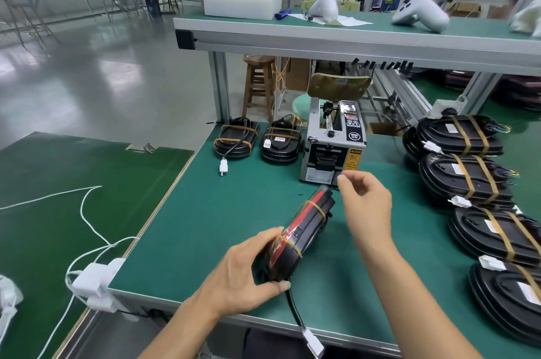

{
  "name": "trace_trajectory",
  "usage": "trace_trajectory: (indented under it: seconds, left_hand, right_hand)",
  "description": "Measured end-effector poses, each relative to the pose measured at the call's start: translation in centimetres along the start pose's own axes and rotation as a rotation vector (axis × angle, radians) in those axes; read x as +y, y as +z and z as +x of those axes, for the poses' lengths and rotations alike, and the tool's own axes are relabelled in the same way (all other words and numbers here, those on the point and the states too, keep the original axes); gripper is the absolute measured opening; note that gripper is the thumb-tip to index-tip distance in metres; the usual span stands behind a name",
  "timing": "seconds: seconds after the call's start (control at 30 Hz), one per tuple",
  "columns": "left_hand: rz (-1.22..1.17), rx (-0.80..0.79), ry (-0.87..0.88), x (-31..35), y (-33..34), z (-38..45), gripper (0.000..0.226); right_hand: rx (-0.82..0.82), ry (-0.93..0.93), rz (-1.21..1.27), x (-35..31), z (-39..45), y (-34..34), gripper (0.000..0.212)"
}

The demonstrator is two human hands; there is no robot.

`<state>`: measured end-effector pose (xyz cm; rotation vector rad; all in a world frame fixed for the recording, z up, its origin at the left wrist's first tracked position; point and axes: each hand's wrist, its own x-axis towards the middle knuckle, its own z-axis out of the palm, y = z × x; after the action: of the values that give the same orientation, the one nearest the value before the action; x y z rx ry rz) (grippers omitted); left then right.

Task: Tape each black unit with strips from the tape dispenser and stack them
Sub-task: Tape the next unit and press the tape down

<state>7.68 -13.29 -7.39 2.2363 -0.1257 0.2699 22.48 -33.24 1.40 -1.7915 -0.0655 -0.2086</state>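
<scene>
Black unit (298,235) on edge within left hand's (243,273) fingers.

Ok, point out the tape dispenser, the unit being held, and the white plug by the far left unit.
tape dispenser (333,150): head view, front face.
held black unit (304,229): head view, upturned edge.
white plug (223,167): head view, plug body.
</scene>
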Motion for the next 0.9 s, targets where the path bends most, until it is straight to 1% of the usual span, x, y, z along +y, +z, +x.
trace_trajectory:
  seconds: [0.07, 0.13, 0.3, 0.4, 0.5, 0.8, 0.9]
  left_hand:
    - [0.004, -0.002, 0.001, 0.0, 0.0, 0.0, 0.089]
    - [0.008, 0.000, 0.000, 0.1, 0.0, -0.1, 0.089]
    - [-0.002, 0.001, -0.002, 0.2, 0.0, 0.0, 0.089]
    - [-0.008, 0.004, -0.008, 0.2, -0.1, 0.0, 0.089]
    - [-0.011, 0.000, -0.008, 0.2, 0.0, 0.0, 0.089]
    - [-0.003, 0.004, -0.003, 0.2, 0.0, 0.1, 0.089]
    - [0.000, 0.006, 0.002, 0.1, -0.1, 0.0, 0.089]
  right_hand:
    - [0.004, 0.133, -0.022, 0.6, 3.2, 0.8, 0.010]
    - [-0.005, 0.220, -0.050, 1.1, 5.5, 1.9, 0.014]
    - [0.042, 0.253, -0.095, 1.2, 7.7, 4.2, 0.015]
    - [0.114, 0.277, -0.055, 0.9, 7.8, 5.1, 0.017]
    - [0.174, 0.340, -0.007, 0.5, 8.0, 5.8, 0.017]
    - [0.249, 0.553, 0.134, 1.2, 10.3, 6.9, 0.013]
    - [0.243, 0.590, 0.134, 1.4, 10.7, 7.0, 0.019]
